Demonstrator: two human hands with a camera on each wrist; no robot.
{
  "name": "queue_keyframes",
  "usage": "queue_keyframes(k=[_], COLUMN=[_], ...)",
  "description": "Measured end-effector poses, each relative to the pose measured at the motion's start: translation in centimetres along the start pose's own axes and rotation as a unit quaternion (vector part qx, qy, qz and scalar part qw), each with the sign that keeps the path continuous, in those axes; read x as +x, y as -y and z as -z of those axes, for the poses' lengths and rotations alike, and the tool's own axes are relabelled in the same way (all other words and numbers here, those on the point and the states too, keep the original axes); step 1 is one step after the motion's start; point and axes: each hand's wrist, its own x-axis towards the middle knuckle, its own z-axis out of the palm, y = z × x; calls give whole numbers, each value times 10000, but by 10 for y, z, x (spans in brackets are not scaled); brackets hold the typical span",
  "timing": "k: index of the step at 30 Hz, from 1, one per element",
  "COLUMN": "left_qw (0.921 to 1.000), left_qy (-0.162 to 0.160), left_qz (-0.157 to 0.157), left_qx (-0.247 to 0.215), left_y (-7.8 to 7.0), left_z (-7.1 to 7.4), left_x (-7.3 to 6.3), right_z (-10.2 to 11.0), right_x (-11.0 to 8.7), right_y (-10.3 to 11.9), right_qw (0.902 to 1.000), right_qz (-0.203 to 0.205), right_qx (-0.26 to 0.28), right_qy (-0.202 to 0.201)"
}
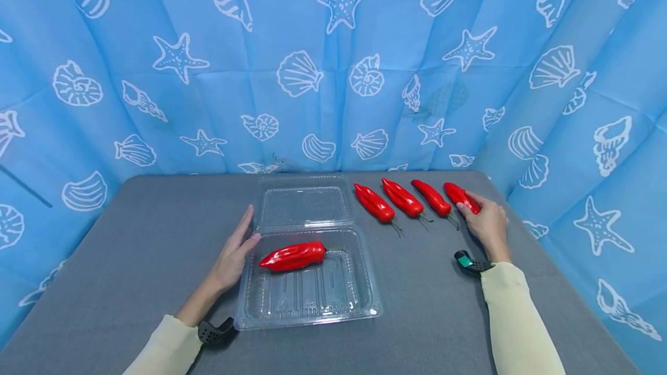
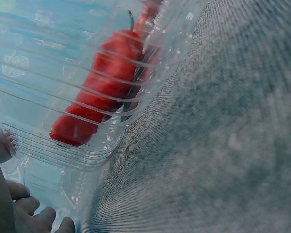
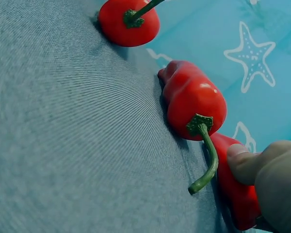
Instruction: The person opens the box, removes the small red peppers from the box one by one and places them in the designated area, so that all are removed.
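A clear plastic clamshell container lies with its lid folded back, away from me. One red pepper rests crosswise in its base, stem to the right. At the container's left side, my left hand touches the edge with fingers and thumb extended. Over on the right, my right hand grips the rightmost red pepper between thumb and fingers. In the right wrist view the thumb presses on that pepper's side, close beside a neighbouring pepper with a curved green stem.
Three more red peppers lie in a slanted row between lid and right hand: a left one, a middle one and a right one. A grey cloth covers the table. Behind it hangs a blue shell-print curtain.
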Motion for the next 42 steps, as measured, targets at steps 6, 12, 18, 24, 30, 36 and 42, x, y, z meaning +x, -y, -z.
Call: queue_keyframes(k=[6, 12, 18, 24, 30, 36, 42], left_qw=[10000, 10000, 10000, 10000, 10000, 10000, 10000], left_qy=[-12, -8, -8, -8, -10, -2, 7], left_qz=[-24, -21, -1, -20, -51, -44, -53], left_qx=[-17, 0, 22, -12, -30, -30, -37], left_y=[0, 0, 0, 0, 0, 1, -1], left_z=[0, 0, 0, 0, 0, 0, 0], left_x=[0, -1, -1, -1, -1, -1, 0], right_z=[0, 1, 5, 11, 23, 28, 15], right_x=[1, 3, 3, 1, -6, -16, -30], right_y=[0, 2, 6, 19, 41, 73, 107], right_qw=[9992, 9990, 9994, 9987, 9962, 9914, 9789], right_qz=[160, 77, 181, 434, 856, 1241, 1845], right_qx=[-303, -319, -220, -250, -130, 143, 515], right_qy=[186, 304, 171, -88, -98, 401, 711])
